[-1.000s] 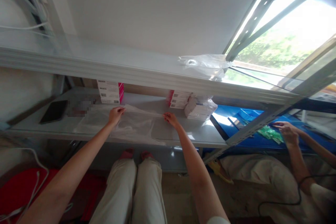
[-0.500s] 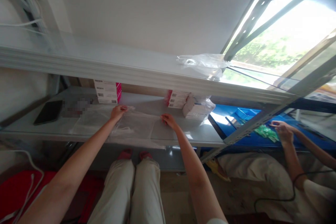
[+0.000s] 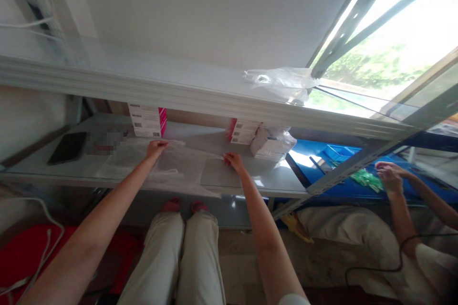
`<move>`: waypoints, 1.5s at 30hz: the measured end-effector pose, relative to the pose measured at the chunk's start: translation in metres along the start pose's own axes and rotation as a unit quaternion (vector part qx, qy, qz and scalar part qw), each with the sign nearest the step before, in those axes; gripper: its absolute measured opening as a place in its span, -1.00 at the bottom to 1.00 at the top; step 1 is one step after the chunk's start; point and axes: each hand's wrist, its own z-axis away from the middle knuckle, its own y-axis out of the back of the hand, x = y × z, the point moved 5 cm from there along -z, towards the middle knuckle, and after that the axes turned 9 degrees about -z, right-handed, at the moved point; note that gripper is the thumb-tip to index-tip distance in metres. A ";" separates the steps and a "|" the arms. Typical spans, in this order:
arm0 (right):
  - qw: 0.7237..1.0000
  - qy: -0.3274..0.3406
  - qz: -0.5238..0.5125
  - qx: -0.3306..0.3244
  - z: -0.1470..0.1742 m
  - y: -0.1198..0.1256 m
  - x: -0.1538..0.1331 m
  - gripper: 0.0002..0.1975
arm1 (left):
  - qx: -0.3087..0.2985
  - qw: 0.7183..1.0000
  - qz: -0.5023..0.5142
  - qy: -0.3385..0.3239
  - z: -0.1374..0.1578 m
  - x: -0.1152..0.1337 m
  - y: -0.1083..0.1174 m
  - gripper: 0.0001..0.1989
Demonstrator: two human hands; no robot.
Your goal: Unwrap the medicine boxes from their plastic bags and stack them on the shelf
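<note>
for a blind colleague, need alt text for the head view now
A person's left hand and right hand pinch clear plastic spread over a grey shelf. Boxes stand behind it; a flat black object lies left. At right, a co-worker's hands are near green pieces.

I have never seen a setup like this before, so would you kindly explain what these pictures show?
There is no machine here: these are a person's bare hands, seen from a camera worn on the head, looking forward and down. Thin clear plastic is spread on a grey shelf. The left hand grips its far edge; the right hand pinches its far right corner. A dark flat object lies at the left. Farther back are a white-and-pink box and, rightward, a similar box beside a plastic-wrapped box. At far right, a co-worker's hand is near green pieces.
</note>
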 end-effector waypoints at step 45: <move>0.958 0.058 0.276 -0.052 0.106 -0.011 -0.033 -0.69 | -0.081 0.963 -0.256 0.025 0.160 -0.015 0.074 -0.34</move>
